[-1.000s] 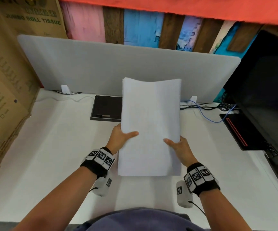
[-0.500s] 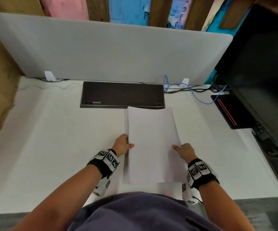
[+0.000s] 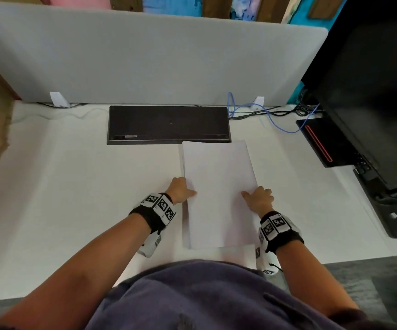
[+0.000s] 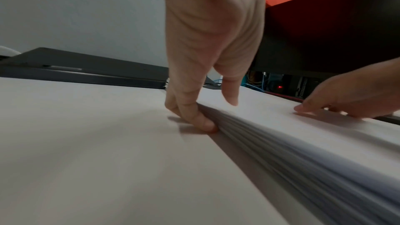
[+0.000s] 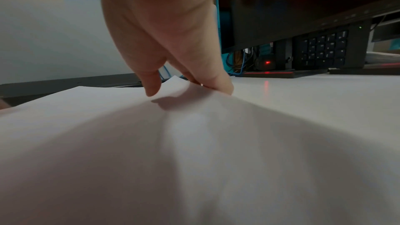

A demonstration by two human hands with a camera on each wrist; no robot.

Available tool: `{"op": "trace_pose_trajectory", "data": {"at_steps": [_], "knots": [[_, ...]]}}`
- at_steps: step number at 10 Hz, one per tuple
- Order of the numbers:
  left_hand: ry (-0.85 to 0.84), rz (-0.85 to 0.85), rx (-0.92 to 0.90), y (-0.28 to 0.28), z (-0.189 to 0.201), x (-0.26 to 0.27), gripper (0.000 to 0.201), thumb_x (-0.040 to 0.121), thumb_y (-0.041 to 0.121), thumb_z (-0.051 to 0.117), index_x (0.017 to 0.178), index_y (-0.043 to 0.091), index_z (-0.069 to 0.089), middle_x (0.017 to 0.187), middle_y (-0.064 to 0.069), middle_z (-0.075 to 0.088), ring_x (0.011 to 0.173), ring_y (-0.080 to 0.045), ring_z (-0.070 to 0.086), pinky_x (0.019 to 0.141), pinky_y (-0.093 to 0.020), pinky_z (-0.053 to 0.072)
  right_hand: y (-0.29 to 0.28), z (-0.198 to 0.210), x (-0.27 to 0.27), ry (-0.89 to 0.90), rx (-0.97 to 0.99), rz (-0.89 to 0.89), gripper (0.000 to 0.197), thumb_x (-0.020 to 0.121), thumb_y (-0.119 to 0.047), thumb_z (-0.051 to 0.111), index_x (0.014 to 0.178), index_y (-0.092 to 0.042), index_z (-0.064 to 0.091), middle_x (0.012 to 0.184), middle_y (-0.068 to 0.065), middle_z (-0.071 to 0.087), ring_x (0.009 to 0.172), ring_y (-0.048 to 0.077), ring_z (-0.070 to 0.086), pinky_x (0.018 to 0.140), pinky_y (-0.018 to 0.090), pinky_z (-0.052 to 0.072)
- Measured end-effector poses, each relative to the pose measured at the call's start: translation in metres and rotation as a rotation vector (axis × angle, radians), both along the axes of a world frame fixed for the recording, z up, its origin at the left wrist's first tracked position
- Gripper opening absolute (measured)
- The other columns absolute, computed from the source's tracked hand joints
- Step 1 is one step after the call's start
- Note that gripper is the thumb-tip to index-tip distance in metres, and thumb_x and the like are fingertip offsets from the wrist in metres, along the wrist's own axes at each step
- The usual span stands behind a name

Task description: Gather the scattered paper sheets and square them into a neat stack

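White desk (image 3: 73,186) all around, with a grey divider panel (image 3: 145,55) stood along the back edge and painted wooden planks seen above it. A dark flat keyboard-like slab (image 3: 168,125) is laid just behind the paper stack (image 3: 218,194), with a blue cable (image 3: 273,120) looped off to the right and a big black monitor (image 3: 371,91) parked at the right side. Cardboard is seen at the far left edge.

The gathering looks pretty much done: the sheets are laid flat on the desk as one pile, right in front of the person. The left hand (image 3: 180,190) is wrapped on the left long edge, its fingers (image 4: 194,117) curled under the sheets and thumb on top. The right hand (image 3: 259,198) is pinched on the right edge the same way, thumb over the top sheet.

The left edge is still fanned a bit in the left wrist view, so the squaring step seems to be in hand. Next, the edges probably need to be tapped or pushed flush from both sides, gently, so nothing gets buckled.
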State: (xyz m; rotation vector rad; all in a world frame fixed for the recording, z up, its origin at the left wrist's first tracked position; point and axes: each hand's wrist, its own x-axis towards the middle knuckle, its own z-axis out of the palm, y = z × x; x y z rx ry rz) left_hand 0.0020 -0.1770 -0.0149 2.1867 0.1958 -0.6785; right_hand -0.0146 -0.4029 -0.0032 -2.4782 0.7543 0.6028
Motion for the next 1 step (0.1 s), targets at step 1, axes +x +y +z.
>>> {"op": "trace_pose_trajectory", "data": {"at_steps": [1], "knots": [[0.003, -0.021, -0.075, 0.0049, 0.0192, 0.0092, 0.044, 0.086, 0.020, 0.061, 0.120, -0.005, 0.050, 0.123, -0.015, 0.056, 0.115, -0.029, 0.053, 0.098, -0.034, 0.044, 0.0005, 0.0084, -0.0005, 0.025, -0.028, 0.009, 0.074, 0.088, -0.048, 0.052, 0.138, 0.000, 0.028, 0.142, 0.018, 0.026, 0.131, 0.037, 0.027, 0.106, 0.048, 0.031]]}}
